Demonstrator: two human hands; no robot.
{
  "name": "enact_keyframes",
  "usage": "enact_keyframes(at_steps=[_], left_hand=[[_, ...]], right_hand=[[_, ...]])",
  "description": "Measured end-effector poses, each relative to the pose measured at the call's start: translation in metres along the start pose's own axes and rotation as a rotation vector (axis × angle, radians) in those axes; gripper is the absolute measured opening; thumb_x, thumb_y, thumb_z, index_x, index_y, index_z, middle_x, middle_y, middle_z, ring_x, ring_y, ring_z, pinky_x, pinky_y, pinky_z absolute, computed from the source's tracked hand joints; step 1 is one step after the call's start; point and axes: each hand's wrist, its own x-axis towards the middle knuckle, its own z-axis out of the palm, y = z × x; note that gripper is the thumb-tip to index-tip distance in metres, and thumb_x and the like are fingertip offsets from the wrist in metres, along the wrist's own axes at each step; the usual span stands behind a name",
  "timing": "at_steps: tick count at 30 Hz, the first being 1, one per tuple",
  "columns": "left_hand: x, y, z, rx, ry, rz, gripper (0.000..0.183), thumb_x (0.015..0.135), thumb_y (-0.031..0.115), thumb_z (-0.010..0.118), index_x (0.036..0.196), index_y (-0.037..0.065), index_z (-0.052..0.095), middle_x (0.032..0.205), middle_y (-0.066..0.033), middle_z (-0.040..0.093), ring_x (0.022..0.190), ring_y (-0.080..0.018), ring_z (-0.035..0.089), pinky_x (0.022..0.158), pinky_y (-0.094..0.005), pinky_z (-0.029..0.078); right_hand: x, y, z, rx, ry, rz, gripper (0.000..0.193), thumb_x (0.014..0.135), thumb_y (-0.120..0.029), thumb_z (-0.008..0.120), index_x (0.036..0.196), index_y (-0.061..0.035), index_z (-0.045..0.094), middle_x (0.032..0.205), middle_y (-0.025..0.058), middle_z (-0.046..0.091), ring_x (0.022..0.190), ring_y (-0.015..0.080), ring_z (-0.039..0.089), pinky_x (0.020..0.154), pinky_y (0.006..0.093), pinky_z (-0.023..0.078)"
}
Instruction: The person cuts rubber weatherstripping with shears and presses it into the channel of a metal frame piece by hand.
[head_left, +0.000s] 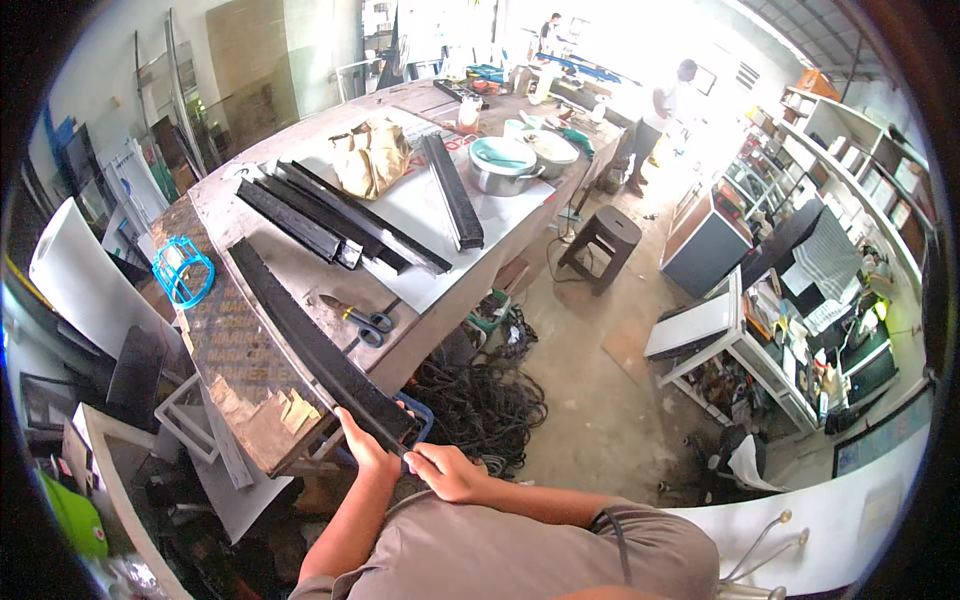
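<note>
A long black profile strip (310, 345) lies slantwise over the table, its near end reaching past the table edge toward me. My left hand (368, 445) is closed round that end from the left side. My right hand (447, 472) grips the same end from the right, thumb on top; the fingers beneath are partly hidden. Scissors with dark handles (372, 328) lie just right of the strip. Farther back, several more black profiles (330, 215) rest side by side, and another black profile (455, 190) lies apart to their right.
The work table (390, 375) also bears a brown paper bundle (372, 158), a metal pot (502, 165) and torn cardboard (262, 410). A blue plastic ring frame (184, 272) sits at its left edge. Tangled black strips (480, 400) and a brown stool (602, 245) occupy the floor. One person (655, 115) stands far back.
</note>
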Motion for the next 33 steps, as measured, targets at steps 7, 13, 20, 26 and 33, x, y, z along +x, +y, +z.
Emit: enact_keyframes(at_steps=[7, 13, 20, 26, 33], left_hand=[[-0.005, 0.006, 0.010, 0.050, 0.017, 0.042, 0.074, 0.094, 0.072, 0.028, 0.110, 0.005, 0.056, 0.094, -0.0177, 0.067, 0.079, -0.0352, 0.065, 0.072, -0.0427, 0.053], [0.001, -0.015, -0.010, -0.012, -0.064, -0.017, 0.081, 0.092, 0.076, 0.028, 0.108, 0.002, 0.056, 0.089, -0.0193, 0.065, 0.077, -0.0366, 0.062, 0.073, -0.0454, 0.053], [-0.006, -0.008, -0.009, 0.039, -0.039, 0.003, 0.078, 0.094, 0.073, 0.027, 0.117, 0.003, 0.053, 0.093, -0.0180, 0.062, 0.083, -0.0329, 0.062, 0.076, -0.0474, 0.054], [-0.007, -0.006, -0.010, 0.008, -0.053, 0.003, 0.074, 0.093, 0.073, 0.032, 0.114, 0.005, 0.054, 0.091, -0.0198, 0.065, 0.077, -0.0369, 0.063, 0.074, -0.0468, 0.054], [-0.009, -0.002, 0.001, -0.003, -0.012, -0.014, 0.073, 0.095, 0.070, 0.032, 0.115, 0.004, 0.053, 0.092, -0.0208, 0.065, 0.079, -0.0368, 0.063, 0.076, -0.0475, 0.055]], right_hand=[[-0.013, -0.004, -0.010, -0.014, -0.007, 0.032, 0.033, 0.103, -0.027, 0.050, 0.086, 0.0001, 0.058, 0.071, 0.0123, 0.058, 0.062, 0.0185, 0.054, 0.061, 0.0343, 0.045], [0.010, 0.007, 0.014, -0.117, 0.157, -0.017, 0.030, 0.101, -0.024, 0.053, 0.091, 0.0031, 0.060, 0.079, 0.0223, 0.064, 0.069, 0.0310, 0.064, 0.064, 0.0389, 0.048], [0.011, 0.004, 0.014, -0.058, 0.072, 0.067, 0.035, 0.102, -0.029, 0.051, 0.091, 0.0026, 0.062, 0.075, 0.0186, 0.063, 0.065, 0.0245, 0.060, 0.063, 0.0391, 0.046], [0.009, 0.016, 0.015, 0.075, -0.010, 0.084, 0.039, 0.105, -0.031, 0.047, 0.087, -0.0001, 0.061, 0.071, 0.0017, 0.059, 0.066, 0.0111, 0.053, 0.061, 0.0301, 0.044], [0.006, 0.005, 0.006, 0.066, -0.054, 0.125, 0.038, 0.105, -0.031, 0.046, 0.086, -0.0008, 0.060, 0.071, 0.0024, 0.058, 0.066, 0.0108, 0.052, 0.062, 0.0300, 0.044]])
